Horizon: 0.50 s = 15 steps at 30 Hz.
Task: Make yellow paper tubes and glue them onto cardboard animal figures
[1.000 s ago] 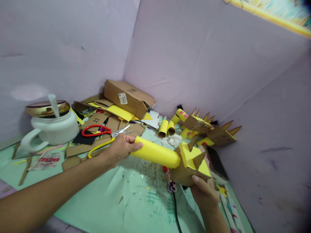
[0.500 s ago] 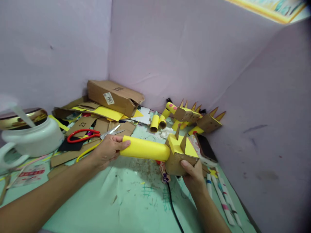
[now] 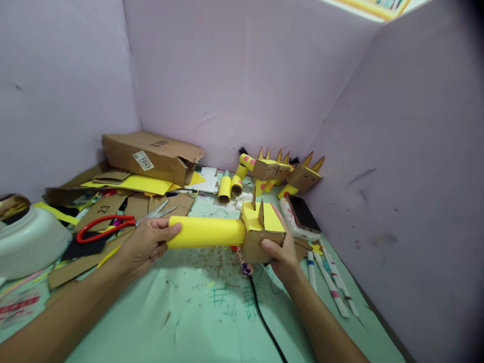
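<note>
Yellow paper tube (image 3: 206,232) lies level above the green mat (image 3: 151,312), its nine o'clock end clamped by left hand (image 3: 145,243) fingers; right hand (image 3: 282,249) fingers clasp the cardboard box head (image 3: 262,232) at three o'clock. That joint looks weak: twisting either end could snap it, dropping pieces toward the red-handled scissors (image 3: 113,222).

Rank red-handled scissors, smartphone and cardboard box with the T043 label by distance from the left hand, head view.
From the left hand:
1. Red-handled scissors, just beyond it, toward the wall.
2. Cardboard box, farther back by the wall.
3. Smartphone, far right, past the right hand.
</note>
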Tool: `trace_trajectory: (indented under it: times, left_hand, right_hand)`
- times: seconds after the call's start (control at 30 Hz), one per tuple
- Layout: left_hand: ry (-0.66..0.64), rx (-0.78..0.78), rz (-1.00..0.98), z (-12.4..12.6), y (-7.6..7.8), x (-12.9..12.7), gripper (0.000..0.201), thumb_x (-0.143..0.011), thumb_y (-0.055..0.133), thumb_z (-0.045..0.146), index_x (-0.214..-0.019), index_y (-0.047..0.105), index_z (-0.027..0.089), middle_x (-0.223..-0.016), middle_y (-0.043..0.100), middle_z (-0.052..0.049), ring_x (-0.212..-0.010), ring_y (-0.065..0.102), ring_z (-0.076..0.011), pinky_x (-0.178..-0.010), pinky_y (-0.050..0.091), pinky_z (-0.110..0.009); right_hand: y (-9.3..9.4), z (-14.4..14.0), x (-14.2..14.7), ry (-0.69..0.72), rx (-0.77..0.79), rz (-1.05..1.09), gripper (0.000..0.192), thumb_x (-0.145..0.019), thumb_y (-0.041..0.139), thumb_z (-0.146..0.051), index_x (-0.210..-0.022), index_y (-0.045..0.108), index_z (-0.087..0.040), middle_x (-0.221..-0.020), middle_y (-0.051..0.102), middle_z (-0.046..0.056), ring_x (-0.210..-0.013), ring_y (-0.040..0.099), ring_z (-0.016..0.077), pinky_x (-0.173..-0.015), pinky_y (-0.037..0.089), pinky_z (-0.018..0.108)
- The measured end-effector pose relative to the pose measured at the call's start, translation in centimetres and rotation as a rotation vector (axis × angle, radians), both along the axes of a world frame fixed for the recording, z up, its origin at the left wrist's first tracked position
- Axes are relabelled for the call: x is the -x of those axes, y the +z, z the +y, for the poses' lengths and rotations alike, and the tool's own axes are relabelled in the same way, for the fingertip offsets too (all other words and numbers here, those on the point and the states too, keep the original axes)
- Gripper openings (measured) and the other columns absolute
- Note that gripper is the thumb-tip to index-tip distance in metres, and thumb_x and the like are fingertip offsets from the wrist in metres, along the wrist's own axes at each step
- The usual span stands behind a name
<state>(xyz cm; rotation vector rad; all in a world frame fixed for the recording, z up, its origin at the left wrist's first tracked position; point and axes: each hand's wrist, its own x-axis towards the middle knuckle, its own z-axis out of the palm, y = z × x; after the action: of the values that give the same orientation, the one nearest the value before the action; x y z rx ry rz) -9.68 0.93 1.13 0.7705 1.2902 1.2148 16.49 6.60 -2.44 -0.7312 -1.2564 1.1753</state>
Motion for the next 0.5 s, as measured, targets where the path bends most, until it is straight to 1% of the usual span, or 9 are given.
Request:
trace_trajectory:
  times: [0.2, 0.37, 0.5]
  left_hand:
    - [0.001, -0.006, 0.011, 0.0, 0.1, -0.07, 0.023, -0.053, 0.077, 0.027, -0.06, 0.061, 0.012, -0.038, 0.039, 0.009, -0.028, 0.02, 0.002, -0.029, 0.012, -0.013]
    - [-0.003, -0.013, 0.017, -0.03, 0.33, -0.19, 0.021, -0.053, 0.077, 0.027, -0.061, 0.063, 0.012, -0.036, 0.033, 0.01, -0.029, 0.019, 0.001, -0.03, 0.01, -0.014]
    - [-0.001, -0.025, 0.027, 0.02, -0.03, 0.04, 0.022, -0.054, 0.077, 0.03, -0.06, 0.063, 0.013, -0.037, 0.034, 0.009, -0.03, 0.017, 0.001, -0.029, 0.01, -0.015]
  right_hand:
    - [0.1, 0.17, -0.29, 0.083, -0.008, 0.015, 0.09, -0.058, 0.077, -0.034, -0.137, 0.034, -0.026, -0.134, 0.049, 0.006, -0.12, 0.046, 0.0305, -0.098, 0.037, 0.042]
    - [0.2, 0.24, -0.39, 0.109, -0.012, 0.017, 0.091, -0.06, 0.076, -0.033, -0.138, 0.031, -0.027, -0.134, 0.049, 0.006, -0.117, 0.049, 0.0292, -0.095, 0.041, 0.039]
    - [0.22, 0.23, -0.42, 0.106, 0.0, 0.001, 0.092, -0.058, 0.077, -0.034, -0.138, 0.031, -0.026, -0.137, 0.046, 0.006, -0.12, 0.047, 0.0302, -0.097, 0.04, 0.04]
